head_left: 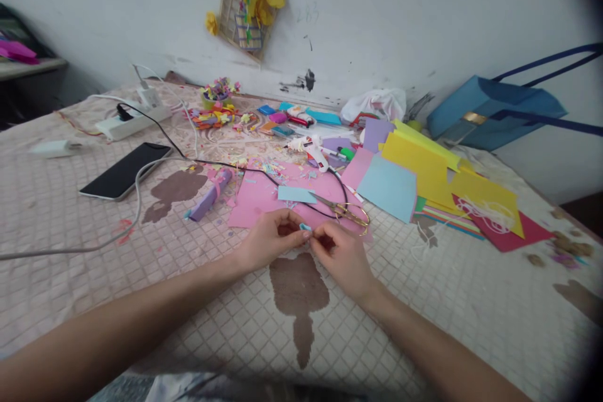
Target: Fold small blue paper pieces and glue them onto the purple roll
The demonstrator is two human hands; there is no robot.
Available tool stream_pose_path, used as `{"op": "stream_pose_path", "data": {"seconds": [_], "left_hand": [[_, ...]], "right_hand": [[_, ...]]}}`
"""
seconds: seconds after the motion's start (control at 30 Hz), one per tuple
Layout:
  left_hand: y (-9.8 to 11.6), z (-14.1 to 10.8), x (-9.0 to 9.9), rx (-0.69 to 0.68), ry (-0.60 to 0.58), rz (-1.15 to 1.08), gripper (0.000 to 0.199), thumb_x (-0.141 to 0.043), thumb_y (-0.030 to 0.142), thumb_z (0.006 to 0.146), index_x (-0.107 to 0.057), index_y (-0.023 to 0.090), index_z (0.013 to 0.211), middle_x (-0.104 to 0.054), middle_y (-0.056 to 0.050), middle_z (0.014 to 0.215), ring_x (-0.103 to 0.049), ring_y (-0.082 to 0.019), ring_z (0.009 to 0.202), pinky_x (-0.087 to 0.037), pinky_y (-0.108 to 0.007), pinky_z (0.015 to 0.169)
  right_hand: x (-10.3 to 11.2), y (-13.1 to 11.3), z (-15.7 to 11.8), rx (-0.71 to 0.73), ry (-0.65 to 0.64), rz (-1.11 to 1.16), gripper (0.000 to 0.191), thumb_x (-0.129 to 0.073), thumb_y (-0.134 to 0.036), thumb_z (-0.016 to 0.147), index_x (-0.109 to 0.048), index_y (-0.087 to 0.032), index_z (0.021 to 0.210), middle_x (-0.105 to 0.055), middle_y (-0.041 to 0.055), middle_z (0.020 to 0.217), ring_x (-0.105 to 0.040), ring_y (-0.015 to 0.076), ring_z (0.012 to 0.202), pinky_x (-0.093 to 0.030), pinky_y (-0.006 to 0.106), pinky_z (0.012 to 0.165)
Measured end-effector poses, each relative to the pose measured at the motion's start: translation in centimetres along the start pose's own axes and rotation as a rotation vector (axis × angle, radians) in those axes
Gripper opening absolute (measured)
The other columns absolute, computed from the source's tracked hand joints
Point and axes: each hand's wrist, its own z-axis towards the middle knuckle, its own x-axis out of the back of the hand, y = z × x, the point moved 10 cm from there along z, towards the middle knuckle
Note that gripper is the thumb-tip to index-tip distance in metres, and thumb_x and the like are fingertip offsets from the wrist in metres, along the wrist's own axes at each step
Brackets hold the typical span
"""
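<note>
One broad bench, spread with a lattice-patterned cover, carries everything around you. Toward its far right side sits a blue bag, probably parked there to keep its bulk away from your arms. Before you lies a pink sheet, strewn with paper bits along its far part; it seems to serve as a mat. Off to the left lies a phone, perhaps put aside from the cutting.

Your left hand and right hand meet by the pink sheet's near edge, each grip pinched together, clamped on a blue scrap between them. Beyond, the glue gun has its handle turned your way, likely for easy picking up. Nearer, the scissors rest with their handles toward your right hand, seemingly for the same reason, blade tips at a light blue strip. Smallest is that scrap, held at the fingertips presumably because so little paper gives no room for a fuller hold.
</note>
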Motion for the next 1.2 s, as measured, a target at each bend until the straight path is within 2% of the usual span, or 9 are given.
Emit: {"op": "stream_pose_path", "data": {"seconds": [0.2, 0.37, 0.47, 0.57, 0.63, 0.77, 0.93, 1.1, 1.2], "left_hand": [[-0.1, 0.2, 0.4, 0.05, 0.026, -0.046, 0.022, -0.064, 0.026, 0.074, -0.057, 0.01, 0.086, -0.06, -0.002, 0.077, -0.058, -0.011, 0.067, -0.049, -0.023, 0.062], [0.7, 0.1, 0.7, -0.024, 0.044, -0.09, 0.03, -0.063, 0.017, 0.072, -0.051, 0.015, 0.099, -0.059, 0.001, 0.071, -0.059, -0.011, 0.064, -0.05, -0.025, 0.063], [1.6, 0.1, 0.8, -0.11, 0.045, -0.11, 0.021, -0.062, 0.015, 0.071, -0.051, 0.015, 0.088, -0.058, 0.002, 0.072, -0.058, -0.011, 0.064, -0.048, -0.024, 0.061], [1.9, 0.2, 0.9, -0.141, 0.036, -0.038, 0.004, -0.059, 0.014, 0.073, -0.057, 0.013, 0.076, -0.057, 0.0, 0.07, -0.056, -0.01, 0.064, -0.046, -0.023, 0.062], [1.7, 0.3, 1.1, -0.12, 0.041, 0.034, 0.007, -0.055, 0.011, 0.074, -0.062, 0.011, 0.077, -0.059, -0.002, 0.07, -0.056, -0.01, 0.065, -0.045, -0.023, 0.063], [1.5, 0.3, 1.2, -0.114, 0.047, 0.095, 0.015, -0.053, 0.008, 0.074, -0.065, 0.009, 0.084, -0.064, -0.005, 0.078, -0.058, -0.014, 0.072, -0.046, -0.026, 0.069], [2.1, 0.0, 0.9, -0.188, 0.034, 0.102, 0.017, -0.057, 0.009, 0.072, -0.062, 0.01, 0.088, -0.065, -0.009, 0.086, -0.061, -0.018, 0.08, -0.047, -0.03, 0.074], [2.9, -0.2, 1.0, -0.238, 0.069, 0.155, 0.011, -0.061, 0.011, 0.072, -0.063, 0.009, 0.083, -0.065, -0.008, 0.083, -0.061, -0.017, 0.078, -0.048, -0.03, 0.074], [3.3, -0.2, 1.2, -0.247, 0.092, 0.165, 0.008, -0.062, 0.012, 0.073, -0.064, 0.009, 0.079, -0.064, -0.008, 0.08, -0.061, -0.016, 0.075, -0.048, -0.028, 0.071]], "right_hand": [[-1.0, 2.0, 0.2, -0.183, -0.105, 0.359, 0.019, -0.053, -0.032, 0.084, -0.049, -0.02, 0.07, -0.05, -0.0023, 0.06, -0.05, 0.0125, 0.054, -0.041, 0.026, 0.052], [-0.6, 3.0, 0.4, -0.238, -0.028, 0.566, 0.015, -0.055, -0.029, 0.083, -0.043, -0.023, 0.089, -0.052, -0.0044, 0.068, -0.053, 0.0118, 0.055, -0.045, 0.025, 0.053], [-0.2, 2.8, 0.4, -0.217, 0.0, 0.576, 0.02, -0.054, -0.026, 0.083, -0.041, -0.025, 0.097, -0.05, -0.0057, 0.068, -0.053, 0.0116, 0.055, -0.045, 0.024, 0.053], [0.0, 2.3, 0.4, -0.17, -0.015, 0.515, 0.009, -0.051, -0.024, 0.084, -0.048, -0.023, 0.092, -0.053, -0.0024, 0.074, -0.054, 0.0123, 0.061, -0.045, 0.025, 0.056], [0.0, 2.2, 0.4, -0.155, -0.031, 0.461, 0.006, -0.05, -0.023, 0.084, -0.054, -0.021, 0.089, -0.056, 0.0008, 0.081, -0.055, 0.0138, 0.068, -0.046, 0.026, 0.059], [0.1, 2.6, 0.3, -0.143, -0.032, 0.417, 0.017, -0.046, -0.019, 0.084, -0.058, -0.021, 0.096, -0.058, 0.0033, 0.089, -0.056, 0.0164, 0.076, -0.046, 0.03, 0.066], [0.2, 2.5, 0.4, -0.117, -0.032, 0.415, 0.021, -0.045, -0.014, 0.082, -0.058, -0.022, 0.098, -0.059, 0.0019, 0.088, -0.056, 0.0165, 0.078, -0.045, 0.031, 0.071], [0.0, 2.2, 0.4, -0.111, -0.037, 0.441, 0.02, -0.051, -0.014, 0.08, -0.057, -0.022, 0.098, -0.06, 0.0025, 0.095, -0.058, 0.017, 0.086, -0.044, 0.031, 0.076], [0.0, 1.9, 0.5, -0.093, -0.022, 0.474, 0.017, -0.056, -0.015, 0.079, -0.056, -0.023, 0.094, -0.059, 0.0005, 0.09, -0.057, 0.016, 0.084, -0.045, 0.029, 0.075]]}}
